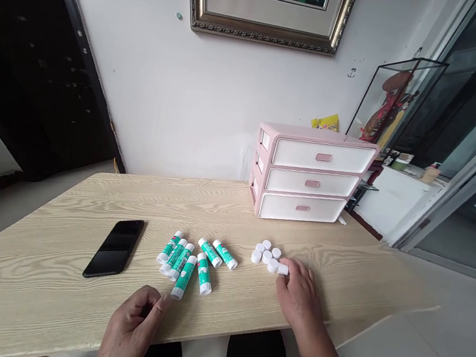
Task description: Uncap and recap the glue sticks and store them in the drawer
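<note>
Several green-and-white glue sticks (203, 273) lie uncapped in a loose group on the wooden table. My left hand (133, 327) is at the table's front, fingers curled in and thumb extended. Its thumb tip is beside the lower end of the nearest glue stick (184, 278); whether they touch I cannot tell. Right of the sticks is a cluster of small white caps (266, 255). My right hand (302, 292) rests at the cluster's right side, its thumb and index finger around one white cap (282, 269) that lies on its side.
A black phone (114, 248) lies on the left of the table (51, 258). At the back right stands a pink and white drawer box (309, 180), a yellow packet (327, 122) on top. Behind is a white wall with a framed picture (264, 30). The table's front edge is close to my legs.
</note>
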{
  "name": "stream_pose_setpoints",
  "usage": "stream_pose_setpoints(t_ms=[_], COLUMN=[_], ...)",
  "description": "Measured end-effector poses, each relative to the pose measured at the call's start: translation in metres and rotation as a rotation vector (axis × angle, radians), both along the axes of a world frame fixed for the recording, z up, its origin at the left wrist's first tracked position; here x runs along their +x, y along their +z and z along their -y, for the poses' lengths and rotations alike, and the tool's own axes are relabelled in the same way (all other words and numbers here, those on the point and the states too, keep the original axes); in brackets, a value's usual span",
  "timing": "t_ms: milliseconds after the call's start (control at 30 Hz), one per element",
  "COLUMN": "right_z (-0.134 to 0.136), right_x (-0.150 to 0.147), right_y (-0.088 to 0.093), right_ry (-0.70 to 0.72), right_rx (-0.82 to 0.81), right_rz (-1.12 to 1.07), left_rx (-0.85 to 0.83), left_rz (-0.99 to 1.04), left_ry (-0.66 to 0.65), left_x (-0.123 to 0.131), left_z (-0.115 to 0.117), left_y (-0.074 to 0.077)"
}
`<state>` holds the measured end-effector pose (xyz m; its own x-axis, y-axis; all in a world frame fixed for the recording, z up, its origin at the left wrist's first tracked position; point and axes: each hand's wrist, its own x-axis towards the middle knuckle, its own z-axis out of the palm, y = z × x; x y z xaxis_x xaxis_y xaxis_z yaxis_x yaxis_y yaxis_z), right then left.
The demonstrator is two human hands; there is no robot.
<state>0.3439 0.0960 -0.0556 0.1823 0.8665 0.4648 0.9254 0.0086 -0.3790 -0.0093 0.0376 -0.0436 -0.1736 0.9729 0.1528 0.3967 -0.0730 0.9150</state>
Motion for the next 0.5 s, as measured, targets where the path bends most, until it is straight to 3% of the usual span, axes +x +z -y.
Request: stream_pose_setpoints(t_ms=[167,500], right_z=[-0.001,0.003], right_x=[0.004,-0.001], right_y=[-0.003,0.009], right_ry=[-0.005,-0.034], right_rx=[0.003,-0.066], right_rz=[-0.005,-0.043], left_rx=[0.012,0.015], left_rz=[0.007,0.041], left_ry=[0.005,0.007], left_x=[0.002,0.003], left_z=[-0.001,0.0], left_y=[0.001,0.002])
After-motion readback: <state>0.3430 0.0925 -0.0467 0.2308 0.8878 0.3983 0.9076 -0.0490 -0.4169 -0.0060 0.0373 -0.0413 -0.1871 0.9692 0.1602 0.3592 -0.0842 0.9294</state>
